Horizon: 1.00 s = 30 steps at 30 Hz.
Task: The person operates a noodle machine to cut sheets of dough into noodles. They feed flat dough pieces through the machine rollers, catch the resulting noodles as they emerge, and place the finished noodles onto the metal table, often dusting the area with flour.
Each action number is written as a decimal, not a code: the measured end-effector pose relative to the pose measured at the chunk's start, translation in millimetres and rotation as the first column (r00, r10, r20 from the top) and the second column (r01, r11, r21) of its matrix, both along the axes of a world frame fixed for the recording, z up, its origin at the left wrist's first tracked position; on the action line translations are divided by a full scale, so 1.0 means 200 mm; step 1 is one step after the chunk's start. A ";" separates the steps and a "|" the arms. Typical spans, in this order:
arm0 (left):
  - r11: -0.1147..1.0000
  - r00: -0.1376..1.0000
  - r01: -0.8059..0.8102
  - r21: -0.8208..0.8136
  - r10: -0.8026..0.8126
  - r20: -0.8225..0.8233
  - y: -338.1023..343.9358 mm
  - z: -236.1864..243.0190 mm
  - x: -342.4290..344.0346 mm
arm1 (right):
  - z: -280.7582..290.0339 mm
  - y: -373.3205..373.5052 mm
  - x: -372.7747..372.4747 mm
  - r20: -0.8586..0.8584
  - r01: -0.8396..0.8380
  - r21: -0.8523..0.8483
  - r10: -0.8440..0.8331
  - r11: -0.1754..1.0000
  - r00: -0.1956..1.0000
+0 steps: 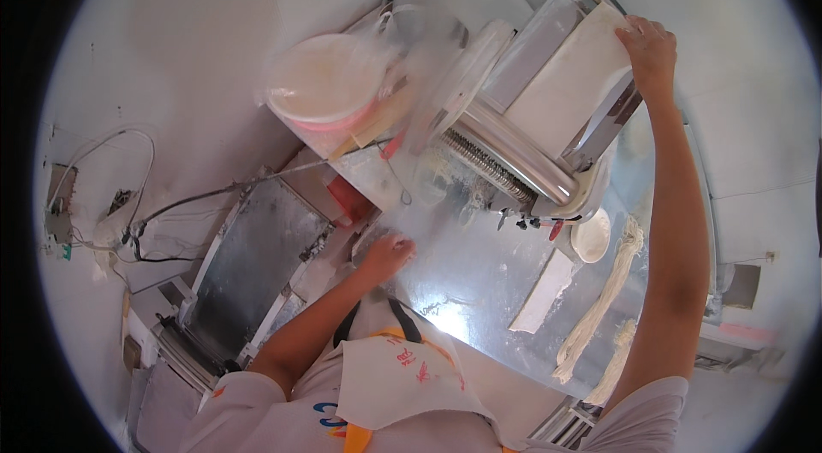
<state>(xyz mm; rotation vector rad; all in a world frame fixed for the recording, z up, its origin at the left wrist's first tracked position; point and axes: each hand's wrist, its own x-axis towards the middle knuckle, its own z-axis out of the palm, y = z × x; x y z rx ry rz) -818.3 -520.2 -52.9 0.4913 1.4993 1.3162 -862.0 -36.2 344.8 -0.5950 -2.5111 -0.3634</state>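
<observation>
A noodle machine (518, 153) with a shiny roller and a row of cutting teeth stands on the metal table. Over its sloping feed tray lies a wide, pale dough sheet (569, 59). At the sheet's far end, my right hand (649, 50) has its fingers closed on the edge, my arm stretched far forward. My left hand (390, 256) rests by the table's left edge with its fingers curled in, and I see nothing in it. Bundles of cut noodles (604, 299) lie right of the middle, beside a small white bowl (591, 235) and a flat white scraper-like piece (544, 290).
A large round tub (330, 76) under clear plastic sits at the back left. A dark cable (240, 186) runs from the wall toward the table (445, 273). Left of the table stands a grey metal-topped unit (257, 256). Red-handled parts (556, 230) stick out below the machine.
</observation>
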 end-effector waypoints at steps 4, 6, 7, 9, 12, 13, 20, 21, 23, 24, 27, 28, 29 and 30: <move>0.979 0.881 -0.197 0.056 0.152 0.448 0.14 0.25 0.01 | -0.08 -0.06 0.06 -0.132 -0.017 0.223 0.048 0.975 0.990; 0.957 0.810 -0.265 0.117 0.155 0.565 0.26 0.37 0.01 | -0.15 -0.13 0.07 -0.183 0.017 0.101 0.001 0.995 0.983; 0.924 0.780 -0.331 0.192 0.153 0.607 0.32 0.42 0.01 | -0.19 -0.17 0.08 -0.126 0.033 -0.074 -0.043 0.997 0.991; 0.832 0.693 -0.487 0.265 0.183 0.698 0.48 0.55 0.02 | -0.26 -0.22 0.10 0.025 0.106 -0.400 -0.105 0.910 0.994; 0.687 0.560 -0.661 0.301 0.185 0.807 0.71 0.66 0.01 | -0.35 -0.20 0.11 0.090 0.028 -0.303 0.000 0.953 0.996; 0.663 0.535 -0.691 0.290 0.198 0.822 0.77 0.69 0.01 | -0.36 -0.17 0.12 0.109 -0.005 -0.252 0.034 0.968 0.993; 0.691 0.520 -0.701 0.173 0.331 0.788 0.91 0.72 0.03 | -0.33 -0.10 0.09 0.209 0.054 -0.450 0.046 0.891 0.977; 0.677 0.506 -0.716 0.171 0.334 0.795 0.91 0.73 0.03 | -0.34 -0.11 0.08 0.243 0.072 -0.448 0.044 0.891 0.969; 0.652 0.492 -0.734 0.187 0.322 0.809 0.92 0.75 0.02 | -0.31 -0.12 0.06 0.298 0.114 -0.429 0.021 0.896 0.954; 0.652 0.489 -0.736 0.182 0.326 0.809 0.93 0.75 0.01 | -0.31 -0.12 0.04 0.333 0.144 -0.428 0.007 0.892 0.943; 0.676 0.503 -0.716 0.173 0.328 0.799 0.94 0.82 0.00 | -0.30 -0.09 0.07 0.409 0.222 -0.418 -0.036 0.881 0.912; 0.687 0.518 -0.706 0.173 0.334 0.787 0.92 0.86 0.00 | -0.30 -0.09 0.07 0.414 0.222 -0.416 -0.034 0.882 0.910; 0.698 0.533 -0.696 0.172 0.340 0.775 0.91 0.89 -0.01 | -0.30 -0.10 0.08 0.419 0.224 -0.415 -0.033 0.882 0.907; 0.699 0.537 -0.693 0.179 0.334 0.775 0.90 0.90 -0.02 | -0.31 -0.10 0.08 0.388 0.186 -0.422 -0.008 0.887 0.922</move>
